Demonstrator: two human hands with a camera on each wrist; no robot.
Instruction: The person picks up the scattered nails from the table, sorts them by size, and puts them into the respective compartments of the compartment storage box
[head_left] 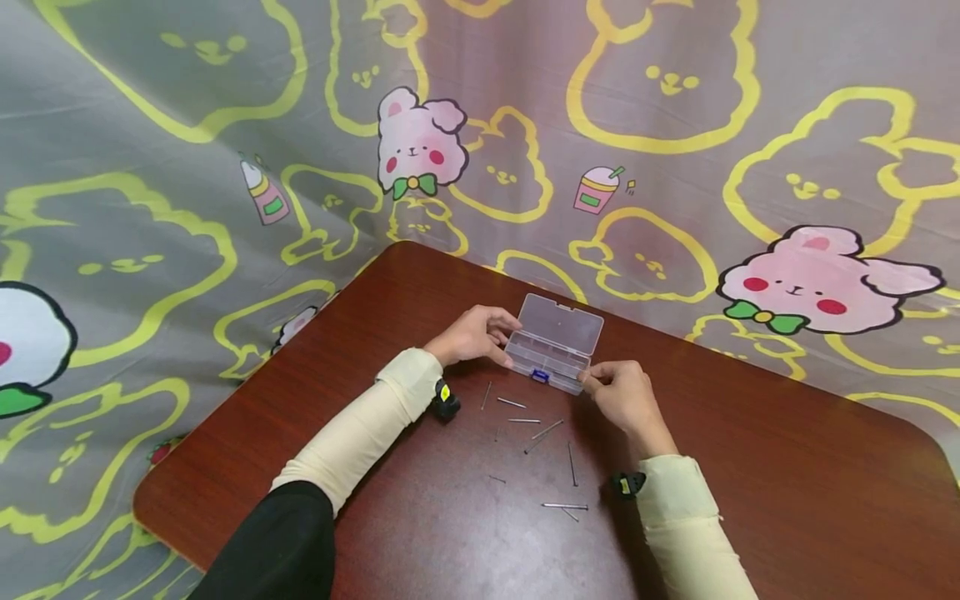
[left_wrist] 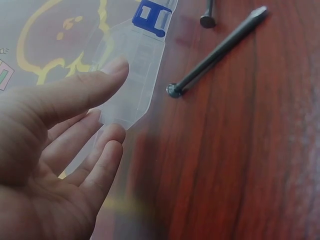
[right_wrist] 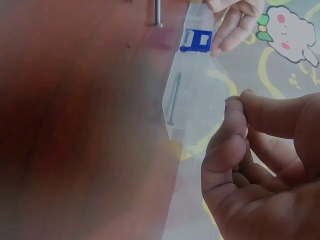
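A clear plastic compartment box [head_left: 551, 354] stands on the table with its lid [head_left: 561, 323] raised at the back. On its front is a blue latch [head_left: 540, 376]. My left hand [head_left: 474, 335] holds the box's left end, thumb at the front corner and fingers behind. At the right front corner, my right hand [head_left: 622, 396] has thumb and index fingertips together; anything between them is hidden. A nail [right_wrist: 175, 100] shows through the box's wall in the right wrist view. Loose nails lie in front of the box, including one long nail [left_wrist: 217, 52] near the left hand.
The brown wooden table [head_left: 420, 517] carries several scattered nails, among them a pair [head_left: 565, 506] closer to the person. A grey patterned curtain [head_left: 517, 75] hangs along the table's far and left edges.
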